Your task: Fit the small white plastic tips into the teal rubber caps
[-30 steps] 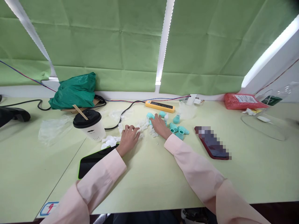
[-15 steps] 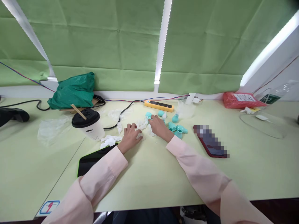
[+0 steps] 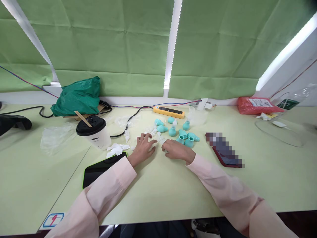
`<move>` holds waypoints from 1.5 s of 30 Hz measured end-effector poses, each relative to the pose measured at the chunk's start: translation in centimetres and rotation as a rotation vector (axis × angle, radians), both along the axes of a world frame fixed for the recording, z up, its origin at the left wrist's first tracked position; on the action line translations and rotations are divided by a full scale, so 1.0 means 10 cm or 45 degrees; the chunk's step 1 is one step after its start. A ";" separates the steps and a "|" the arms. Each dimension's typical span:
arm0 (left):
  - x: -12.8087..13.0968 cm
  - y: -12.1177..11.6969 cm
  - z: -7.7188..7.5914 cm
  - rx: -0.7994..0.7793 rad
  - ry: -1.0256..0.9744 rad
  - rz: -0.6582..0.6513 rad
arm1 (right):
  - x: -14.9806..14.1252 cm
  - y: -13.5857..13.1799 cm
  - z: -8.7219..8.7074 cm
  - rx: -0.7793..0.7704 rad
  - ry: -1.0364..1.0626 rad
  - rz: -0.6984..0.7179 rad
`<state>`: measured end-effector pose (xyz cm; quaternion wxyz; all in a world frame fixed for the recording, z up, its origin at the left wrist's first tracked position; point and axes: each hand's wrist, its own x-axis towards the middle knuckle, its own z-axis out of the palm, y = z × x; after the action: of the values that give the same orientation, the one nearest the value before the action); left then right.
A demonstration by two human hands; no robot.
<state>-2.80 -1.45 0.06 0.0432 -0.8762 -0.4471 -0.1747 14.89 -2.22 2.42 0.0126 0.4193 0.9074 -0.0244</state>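
Observation:
My left hand (image 3: pixel 143 150) rests low over the table, fingers spread and bent, nothing seen in them. Just beyond its fingertips lie crumpled translucent white scraps (image 3: pixel 150 130). My right hand (image 3: pixel 177 149) is closed, its fingers curled down near the tabletop; whatever they may pinch is hidden. A clear plastic piece (image 3: pixel 160 138) lies between the two hands, close to the right fingers. Behind the right hand are several teal bulb-shaped pieces with round open necks; one teal bulb (image 3: pixel 172 131) stands upright with a whitish tip, and another teal bulb (image 3: pixel 162 128) lies on its side.
A lidded paper cup (image 3: pixel 100 140) stands left, by crumpled tissue (image 3: pixel 117 149) and a green-edged phone (image 3: pixel 97 170). Farther back are a green bag (image 3: pixel 78 97) and a yellow power strip (image 3: pixel 169 112). Right are a red-edged phone (image 3: pixel 224 150) and a pink package (image 3: pixel 257 105).
My right hand has come back toward me and slightly right, away from the teal bulbs, uncovering several of them. My left hand has shifted slightly right, its fingers more spread.

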 end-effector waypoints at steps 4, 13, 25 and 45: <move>0.23 0.04 -0.05 0.038 -0.018 0.010 | 0.02 -0.06 -0.04 0.025 0.055 -0.013; 0.46 0.08 -0.06 0.089 0.044 0.058 | 0.06 -0.20 -0.05 0.080 0.308 -0.047; 0.40 -0.04 0.03 -0.129 -0.144 0.027 | 0.10 -0.33 -0.18 -0.148 1.435 -0.259; 0.18 -0.49 0.18 -1.443 -1.545 -0.117 | 0.18 -0.37 -0.13 -1.104 1.817 -0.391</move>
<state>-1.02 -6.34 1.90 -0.6603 -0.5362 -0.3767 -0.3668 16.65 -5.88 1.11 -0.4068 0.3800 0.5412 -0.6303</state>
